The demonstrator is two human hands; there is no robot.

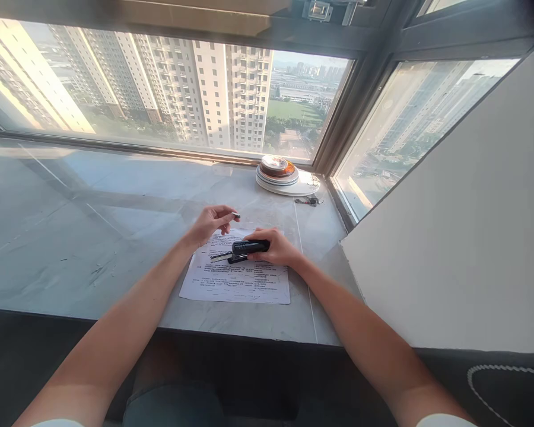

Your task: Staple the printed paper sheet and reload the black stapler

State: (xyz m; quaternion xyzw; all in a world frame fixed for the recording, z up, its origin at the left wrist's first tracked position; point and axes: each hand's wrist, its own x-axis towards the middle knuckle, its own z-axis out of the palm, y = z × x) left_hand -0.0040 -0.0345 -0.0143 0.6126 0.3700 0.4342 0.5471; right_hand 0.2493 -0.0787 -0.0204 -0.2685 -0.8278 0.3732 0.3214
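Over the printed sheets of paper (235, 290), my right hand (275, 247) is wrapped around a black stapler (244, 247). Its metal magazine (221, 257) sticks out to the left, apart from the upper body. My left hand (210, 225) is raised just above the sheets' far left edge, thumb and fingers pinching a small dark strip (236, 216) that looks like staples. That strip is beyond the stapler's front and not touching it. Part of the stapler's rear is hidden by my right fingers.
A stack of plates with an amber dish (276, 173) stands in the window corner. Keys (309, 201) lie close by. The grey tiled sill (115, 237) ends at a front edge before my lap. A white wall (454, 237) bounds the right side.
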